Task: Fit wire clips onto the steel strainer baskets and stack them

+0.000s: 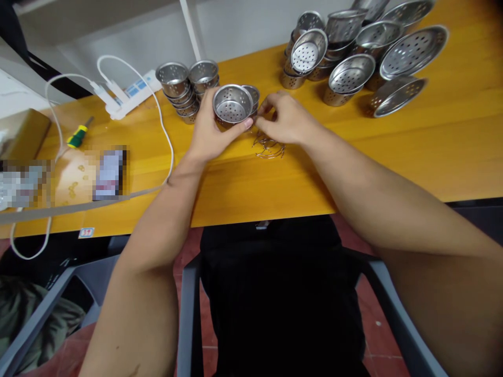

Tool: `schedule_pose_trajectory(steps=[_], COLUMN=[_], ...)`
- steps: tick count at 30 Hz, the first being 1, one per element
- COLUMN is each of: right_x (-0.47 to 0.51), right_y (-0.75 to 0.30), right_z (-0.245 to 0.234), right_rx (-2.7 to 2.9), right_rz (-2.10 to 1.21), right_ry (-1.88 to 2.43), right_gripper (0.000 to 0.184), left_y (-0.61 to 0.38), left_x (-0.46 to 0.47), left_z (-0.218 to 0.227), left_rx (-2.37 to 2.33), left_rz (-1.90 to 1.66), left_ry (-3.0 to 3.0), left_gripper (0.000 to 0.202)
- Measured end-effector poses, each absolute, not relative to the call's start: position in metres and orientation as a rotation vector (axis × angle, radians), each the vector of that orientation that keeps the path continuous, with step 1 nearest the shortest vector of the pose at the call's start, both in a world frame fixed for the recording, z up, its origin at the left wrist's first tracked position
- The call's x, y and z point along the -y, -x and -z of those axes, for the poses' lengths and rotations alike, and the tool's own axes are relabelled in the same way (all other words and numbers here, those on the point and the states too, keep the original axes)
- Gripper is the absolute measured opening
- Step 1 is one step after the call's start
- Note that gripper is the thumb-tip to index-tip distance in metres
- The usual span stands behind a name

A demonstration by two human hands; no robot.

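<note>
On the yellow table (393, 152), a screwdriver (78, 136) and a power strip (129, 94) lie far left, with short stacks of metal cups (184, 86) just beyond the hands. The left hand (210, 131) is closed around a perforated metal cup (232, 104) — held above the table's middle, open side up. The right hand (285, 119) pinches at the cup's rim, fingers together, over loose wire handles (269, 147) — a heap of strainer cups (353, 52) sits far right.

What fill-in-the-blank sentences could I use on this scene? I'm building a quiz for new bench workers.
1. The left hand holds a perforated metal ____.
2. Thin wire handles lie on the table just below the ____ hand.
3. The screwdriver has a yellow and ____ grip.
4. The power strip is coloured ____.

Missing words: cup; right; green; white
</note>
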State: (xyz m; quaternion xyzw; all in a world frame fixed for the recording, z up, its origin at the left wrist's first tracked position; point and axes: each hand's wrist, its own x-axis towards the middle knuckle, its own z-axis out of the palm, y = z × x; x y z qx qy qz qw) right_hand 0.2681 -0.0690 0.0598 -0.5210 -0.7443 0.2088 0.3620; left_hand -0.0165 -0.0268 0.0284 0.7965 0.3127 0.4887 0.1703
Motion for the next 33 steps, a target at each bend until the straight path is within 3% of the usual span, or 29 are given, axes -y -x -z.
schedule_pose_trajectory(steps=[8,13,22,33], right_x=[0.070,0.082,0.087,0.096], right_y=[-0.261,-0.252,-0.246,-0.242], right_z=[-0.055,-0.065,-0.069,-0.078], right_rx=[1.835,1.879,1.838,1.842], right_rz=[-0.656,-0.775,-0.812,-0.846], right_ry=[1.217,1.165,1.115,1.114], right_gripper=[0.073,0.067,0.060,0.058], left_y=[0.019,0.025,0.032,0.026], left_x=[0.024,0.017,-0.018,0.018], left_z=[-0.030,-0.031,-0.001,-0.035], left_rx=[-0.888,-0.862,-0.899,-0.939], left_rz=[-1.449,-1.541,-1.587,-1.438], left_ry=[-2.231,-2.209,-2.091,-2.045], left_gripper=[0.096,0.114,0.124,0.102])
